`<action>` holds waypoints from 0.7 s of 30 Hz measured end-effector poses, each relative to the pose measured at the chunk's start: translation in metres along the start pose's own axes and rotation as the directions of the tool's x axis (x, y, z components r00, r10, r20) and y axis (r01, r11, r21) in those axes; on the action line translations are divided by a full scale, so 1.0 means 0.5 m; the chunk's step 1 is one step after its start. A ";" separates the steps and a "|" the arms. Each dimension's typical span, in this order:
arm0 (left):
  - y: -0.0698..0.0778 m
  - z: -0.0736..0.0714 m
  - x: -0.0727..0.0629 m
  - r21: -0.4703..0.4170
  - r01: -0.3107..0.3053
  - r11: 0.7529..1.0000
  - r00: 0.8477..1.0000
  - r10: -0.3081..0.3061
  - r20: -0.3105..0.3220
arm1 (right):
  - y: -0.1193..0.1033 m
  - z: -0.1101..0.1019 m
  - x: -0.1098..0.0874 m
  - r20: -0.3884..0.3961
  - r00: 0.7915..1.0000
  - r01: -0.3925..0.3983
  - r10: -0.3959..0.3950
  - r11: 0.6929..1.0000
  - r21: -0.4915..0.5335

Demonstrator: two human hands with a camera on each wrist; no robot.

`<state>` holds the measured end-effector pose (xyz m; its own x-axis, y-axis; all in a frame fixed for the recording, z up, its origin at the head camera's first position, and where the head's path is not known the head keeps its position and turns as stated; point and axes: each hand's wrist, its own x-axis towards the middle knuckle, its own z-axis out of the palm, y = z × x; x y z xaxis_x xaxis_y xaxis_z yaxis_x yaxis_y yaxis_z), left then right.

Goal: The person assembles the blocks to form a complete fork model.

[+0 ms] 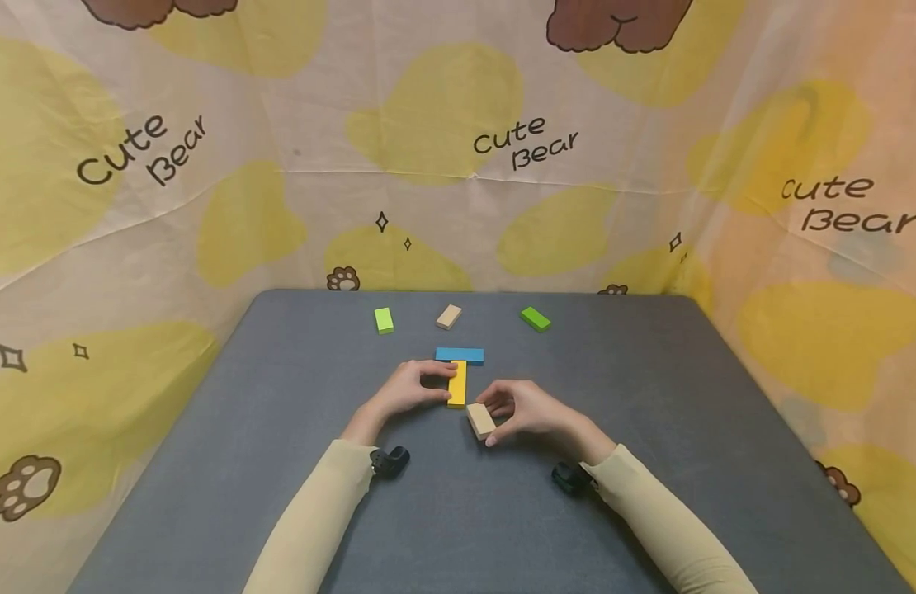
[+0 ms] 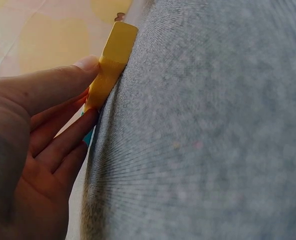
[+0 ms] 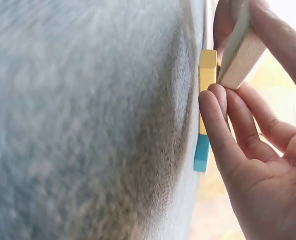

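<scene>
The left hand (image 1: 409,386) has its grip closed on the yellow block (image 1: 457,386), thumb toward the near end and fingers farther along, while the block lies lengthwise on the grey bench (image 1: 465,528). The far end of the yellow block meets the near side of the blue block (image 1: 460,355), which lies crosswise, so the two form a T. The right hand (image 1: 532,410) pinches the pale wooden block (image 1: 481,421) in its grip, tilted and raised off the bench, just right of the yellow block's near end. Toward the bench's far edge, well apart, lie a light green block (image 1: 384,320), a second wooden block (image 1: 449,317) and a darker green block (image 1: 535,319), left to right.
</scene>
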<state>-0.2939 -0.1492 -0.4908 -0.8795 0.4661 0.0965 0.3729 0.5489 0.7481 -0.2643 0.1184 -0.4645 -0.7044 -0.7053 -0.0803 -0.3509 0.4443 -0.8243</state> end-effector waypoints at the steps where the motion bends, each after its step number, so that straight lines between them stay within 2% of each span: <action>1: 0.000 0.000 0.000 0.003 0.004 1.000 1.000 -0.004 0.002 | 0.000 0.002 0.001 0.000 1.000 0.007 -0.007 1.000 0.000; 11: 0.004 -0.001 -0.002 0.002 0.022 1.000 1.000 -0.022 0.008 | -0.018 0.019 0.005 -0.003 1.000 -0.015 0.015 1.000 -0.001; 21: 0.007 -0.003 -0.002 0.000 0.001 1.000 1.000 -0.001 -0.001 | -0.016 0.028 0.018 -0.019 1.000 -0.019 0.019 0.999 -0.043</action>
<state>-0.2920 -0.1489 -0.4874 -0.8802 0.4647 0.0963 0.3719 0.5493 0.7483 -0.2592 0.1011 -0.4665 -0.7227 -0.6860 -0.0847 -0.3634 0.4813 -0.7977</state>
